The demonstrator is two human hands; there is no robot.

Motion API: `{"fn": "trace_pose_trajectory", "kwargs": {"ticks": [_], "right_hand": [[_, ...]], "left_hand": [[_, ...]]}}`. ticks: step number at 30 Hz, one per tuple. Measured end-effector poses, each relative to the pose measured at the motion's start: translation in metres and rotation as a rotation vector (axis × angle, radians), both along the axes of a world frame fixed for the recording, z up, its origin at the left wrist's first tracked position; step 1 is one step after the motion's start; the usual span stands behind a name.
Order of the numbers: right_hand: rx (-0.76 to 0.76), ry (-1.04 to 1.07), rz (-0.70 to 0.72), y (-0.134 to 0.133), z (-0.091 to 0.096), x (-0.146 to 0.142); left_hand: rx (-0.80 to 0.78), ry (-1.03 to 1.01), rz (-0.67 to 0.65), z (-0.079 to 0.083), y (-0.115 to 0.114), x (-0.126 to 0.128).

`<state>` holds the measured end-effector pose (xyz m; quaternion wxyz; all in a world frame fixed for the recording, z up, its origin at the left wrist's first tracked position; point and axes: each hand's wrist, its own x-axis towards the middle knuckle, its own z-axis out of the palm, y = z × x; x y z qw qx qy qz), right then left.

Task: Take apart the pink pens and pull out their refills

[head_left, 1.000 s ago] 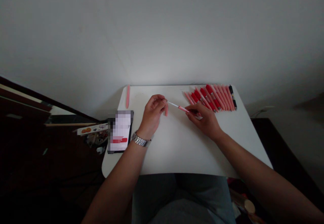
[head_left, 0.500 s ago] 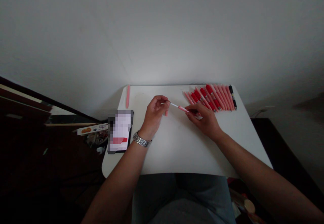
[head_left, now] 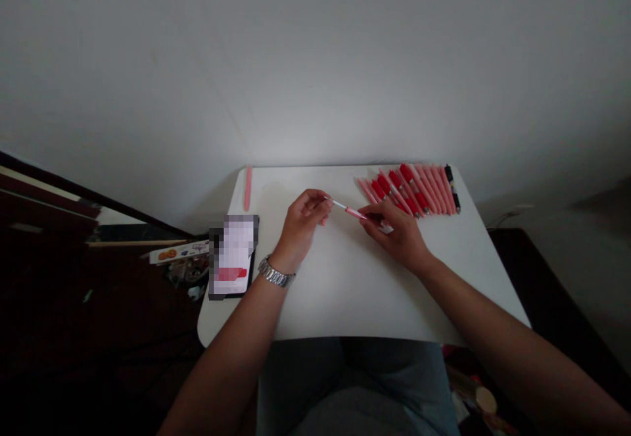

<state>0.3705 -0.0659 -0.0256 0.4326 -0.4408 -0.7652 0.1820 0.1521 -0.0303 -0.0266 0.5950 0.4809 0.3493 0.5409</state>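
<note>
My right hand is closed on a thin pen refill, white with a pink section, that points left towards my left hand. My left hand wears a metal watch and its fingers are curled round a pink pen barrel, whose lower end pokes out beneath them. The refill's tip sits right at my left fingers. Both hands hover over the middle of a small white table.
A row of several pink and red pens lies at the table's back right, with one black pen at its right end. A single pink pen lies at the back left corner. A phone rests on the left edge.
My left hand has shifted slightly right and down towards the refill, so the gap between the hands has closed. My right hand has barely moved.
</note>
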Motion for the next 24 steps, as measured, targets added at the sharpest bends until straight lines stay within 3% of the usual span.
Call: {"fn": "trace_pose_trajectory", "kwargs": {"ticks": [19, 24], "right_hand": [[-0.039, 0.021, -0.048, -0.0003, 0.0023, -0.0006], [-0.046, 0.035, -0.071, 0.0004, -0.0025, 0.0011]], "left_hand": [[-0.021, 0.033, -0.019, 0.0026, -0.0024, -0.0021], [-0.033, 0.029, 0.033, 0.0043, -0.0018, -0.0034]]}}
